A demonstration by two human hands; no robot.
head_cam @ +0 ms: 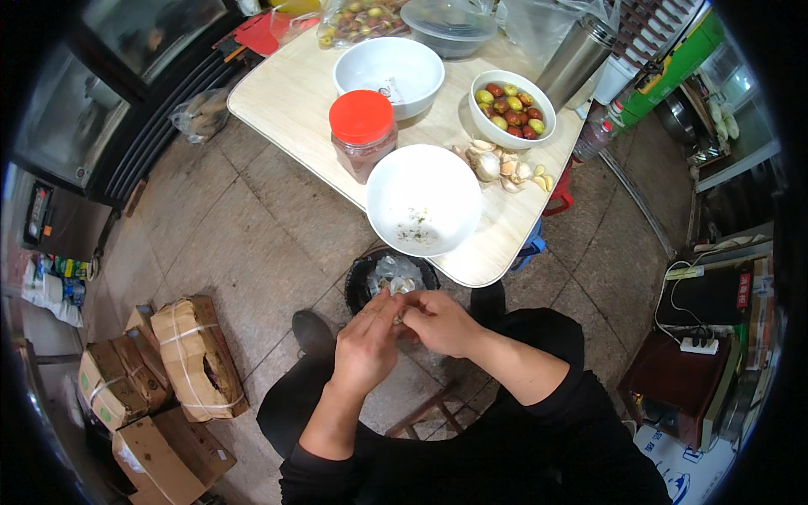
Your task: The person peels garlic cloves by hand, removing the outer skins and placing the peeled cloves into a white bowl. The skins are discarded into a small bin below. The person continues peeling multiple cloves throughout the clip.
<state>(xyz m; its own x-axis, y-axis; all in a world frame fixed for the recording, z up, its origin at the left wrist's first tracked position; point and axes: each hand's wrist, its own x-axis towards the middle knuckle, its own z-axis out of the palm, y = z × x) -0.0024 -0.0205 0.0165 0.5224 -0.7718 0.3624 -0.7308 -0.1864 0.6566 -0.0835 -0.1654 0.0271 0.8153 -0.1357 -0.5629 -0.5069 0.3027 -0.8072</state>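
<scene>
My left hand [369, 341] and my right hand [442, 323] meet over a black bin [358, 297] lined with clear plastic. Their fingertips pinch something small and pale, mostly hidden, perhaps a garlic clove. Beyond them, a white bowl [424, 189] with small dark and pale bits in it stands at the table's near edge. To its right lie garlic bulbs [488, 165] and loose peeled cloves [541, 178]. Behind these is a white bowl of red and green jujubes [510, 110]. A jar with a red lid [361, 118] stands left of the near bowl.
On the pale table [284, 82] are another white bowl [388, 72], a steel flask [577, 60], a lidded plastic container [449, 25] and a bag of fruit [363, 22]. Cardboard boxes [196, 360] lie on the floor at left. A power strip [699, 345] rests on a cabinet at right.
</scene>
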